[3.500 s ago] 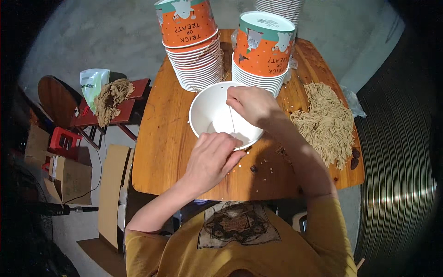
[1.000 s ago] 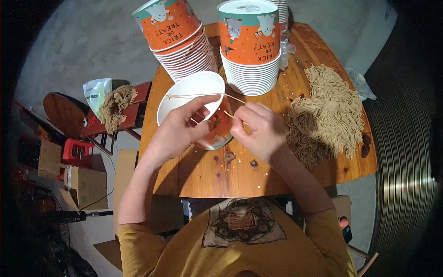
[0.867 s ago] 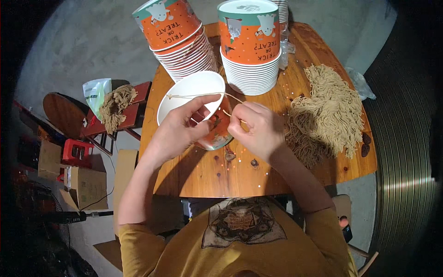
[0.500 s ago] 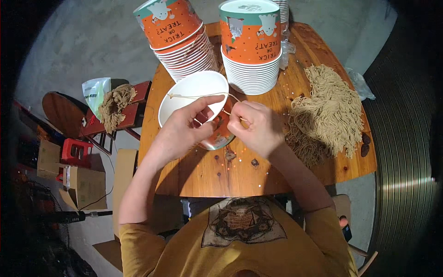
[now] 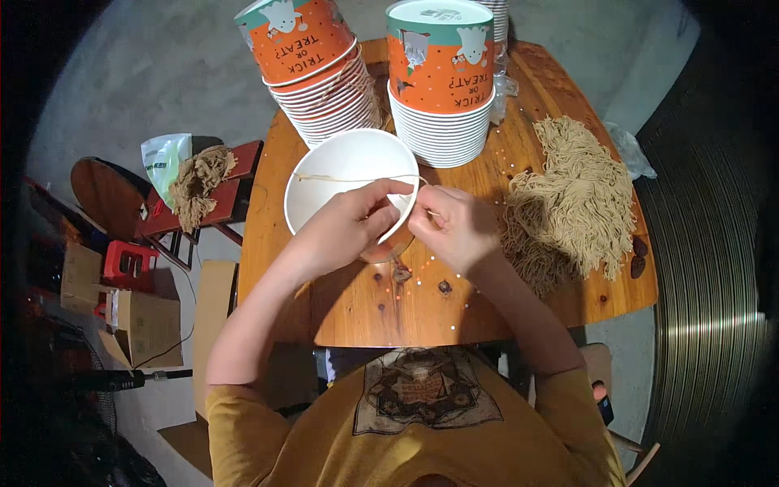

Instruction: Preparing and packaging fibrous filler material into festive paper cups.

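A white-lined paper bucket (image 5: 320, 199) leans on the table with its mouth tilted up toward me. My left hand (image 5: 345, 231) grips its near right rim, with fingers reaching inside. A thin beige cord (image 5: 353, 178) runs across the bucket's mouth to the right side of the rim. There my right hand (image 5: 456, 227) is closed in a pinch on the cord, just outside the bucket; its fingertips are partly hidden. Right of that hand lies a heap of beige cords (image 5: 580, 195).
Two upside-down stacks of orange and green paper buckets, a left one (image 5: 312, 61) and a right one (image 5: 442, 73), stand behind. More beige cords (image 5: 199, 183) hang over a red stool (image 5: 235, 183) at left. Cardboard boxes (image 5: 150, 325) sit on the floor.
The bucket has turned so its mouth faces me more, and it has shifted slightly right. My left hand has moved right along with it. The right hand stays at the rim with the cord.
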A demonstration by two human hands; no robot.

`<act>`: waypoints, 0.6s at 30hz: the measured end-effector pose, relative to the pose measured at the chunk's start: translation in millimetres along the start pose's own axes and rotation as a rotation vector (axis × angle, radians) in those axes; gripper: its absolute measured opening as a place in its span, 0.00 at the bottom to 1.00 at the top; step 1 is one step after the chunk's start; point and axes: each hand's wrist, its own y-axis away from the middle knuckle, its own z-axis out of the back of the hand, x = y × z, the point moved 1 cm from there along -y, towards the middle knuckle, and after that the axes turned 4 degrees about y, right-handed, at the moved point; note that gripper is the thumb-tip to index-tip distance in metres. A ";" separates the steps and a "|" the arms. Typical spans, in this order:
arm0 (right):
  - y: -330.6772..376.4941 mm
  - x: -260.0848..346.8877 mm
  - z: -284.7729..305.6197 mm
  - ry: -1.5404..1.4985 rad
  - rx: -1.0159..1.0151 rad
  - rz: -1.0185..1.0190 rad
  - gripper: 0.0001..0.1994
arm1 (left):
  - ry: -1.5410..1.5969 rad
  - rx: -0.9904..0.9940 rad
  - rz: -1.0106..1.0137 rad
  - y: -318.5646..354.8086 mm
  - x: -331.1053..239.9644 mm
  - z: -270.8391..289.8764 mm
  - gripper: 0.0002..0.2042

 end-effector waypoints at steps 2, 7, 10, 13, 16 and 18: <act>0.4 1.5 4.6 0.004 0.045 -0.044 0.06 | -0.043 0.022 0.032 -6.1 -3.6 -3.6 0.08; 2.8 -8.8 12.3 0.011 0.114 -0.105 0.06 | -0.193 0.007 0.035 -12.3 -10.3 -6.4 0.04; 4.3 -19.3 23.0 -0.086 0.167 -0.098 0.05 | -0.130 -0.072 0.025 -8.5 -8.4 -4.2 0.05; 3.7 -27.4 34.9 -0.438 0.215 -0.170 0.05 | -0.012 -0.143 -0.066 -14.2 6.5 -2.1 0.06; -6.3 -26.3 41.1 -0.263 0.188 0.075 0.05 | 0.088 -0.152 -0.140 -26.0 13.1 -1.5 0.06; -10.0 -27.4 39.5 -0.242 0.189 0.120 0.06 | 0.293 -0.140 -0.146 -29.0 4.1 -5.8 0.06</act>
